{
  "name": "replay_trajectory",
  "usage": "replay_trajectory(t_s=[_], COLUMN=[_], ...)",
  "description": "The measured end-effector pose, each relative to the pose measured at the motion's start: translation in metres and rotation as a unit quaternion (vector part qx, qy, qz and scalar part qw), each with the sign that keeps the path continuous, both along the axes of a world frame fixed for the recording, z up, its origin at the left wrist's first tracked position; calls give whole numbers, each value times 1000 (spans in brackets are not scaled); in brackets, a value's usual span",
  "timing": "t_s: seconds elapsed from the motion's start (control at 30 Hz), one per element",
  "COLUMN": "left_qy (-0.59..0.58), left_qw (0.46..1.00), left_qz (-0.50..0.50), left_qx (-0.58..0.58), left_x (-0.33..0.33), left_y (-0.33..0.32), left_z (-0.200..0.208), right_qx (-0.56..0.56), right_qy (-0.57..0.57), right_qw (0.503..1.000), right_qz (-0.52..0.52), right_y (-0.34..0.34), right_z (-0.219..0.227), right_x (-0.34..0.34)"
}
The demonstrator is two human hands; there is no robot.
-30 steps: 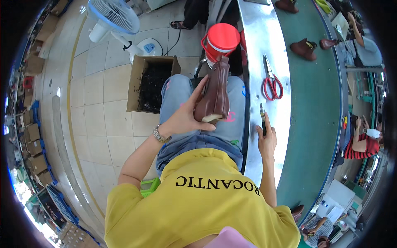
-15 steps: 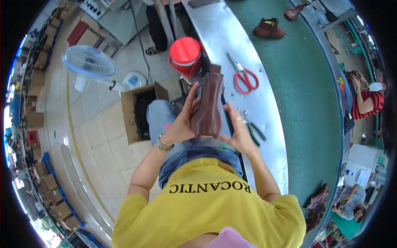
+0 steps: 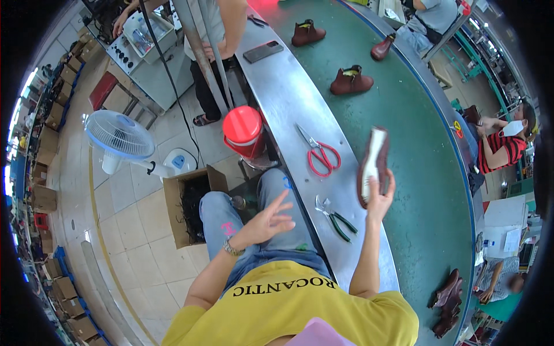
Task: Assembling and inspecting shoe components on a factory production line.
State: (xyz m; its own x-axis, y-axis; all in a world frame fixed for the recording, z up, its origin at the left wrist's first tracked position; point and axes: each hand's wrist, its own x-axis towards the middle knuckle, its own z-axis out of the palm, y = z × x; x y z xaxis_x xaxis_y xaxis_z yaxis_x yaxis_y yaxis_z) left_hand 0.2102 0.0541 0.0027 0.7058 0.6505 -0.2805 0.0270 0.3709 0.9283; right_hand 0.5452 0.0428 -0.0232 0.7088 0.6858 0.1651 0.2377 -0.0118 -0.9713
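A dark brown shoe upper (image 3: 366,173) is tilted over the green surface at the right, its pale underside toward me. My right hand (image 3: 379,199) grips its near end, thumb on the underside. Over my lap, my left hand (image 3: 270,222) is open with fingers spread and nothing in it; a metal watch is on that wrist. On the metal table strip lie red-handled scissors (image 3: 318,151), blades apart, and green-handled pliers (image 3: 336,219) nearer me.
A green conveyor-like surface (image 3: 415,207) carries several brown boots, among them an ankle boot (image 3: 352,81). A red lidded bucket (image 3: 243,128), an open carton (image 3: 173,199) and a white fan (image 3: 119,137) stand left. A phone (image 3: 263,52) lies on the strip's far end. Other people sit and stand around.
The brown shoe upper has gone from between both hands in front of me to the right, over the green surface, and turned underside toward me. My left hand has let go and moved nearer my lap.
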Motion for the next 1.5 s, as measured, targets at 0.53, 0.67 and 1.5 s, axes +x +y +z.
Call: replay_trajectory(t_s=[0.53,0.67,1.5], left_qy=[72,110,-60], left_qw=[987,981,979], left_qz=[71,110,162], left_qx=[-127,-118,112], left_x=[-27,-40,-34], left_y=[-42,-42,-46], left_z=[-39,-28,37], right_qx=[-247,-243,-154], right_qy=[-282,-317,147], right_qw=[921,909,824], right_qz=[110,116,525], right_y=[308,350,50], right_z=[7,-15,125], right_x=[40,39,-169])
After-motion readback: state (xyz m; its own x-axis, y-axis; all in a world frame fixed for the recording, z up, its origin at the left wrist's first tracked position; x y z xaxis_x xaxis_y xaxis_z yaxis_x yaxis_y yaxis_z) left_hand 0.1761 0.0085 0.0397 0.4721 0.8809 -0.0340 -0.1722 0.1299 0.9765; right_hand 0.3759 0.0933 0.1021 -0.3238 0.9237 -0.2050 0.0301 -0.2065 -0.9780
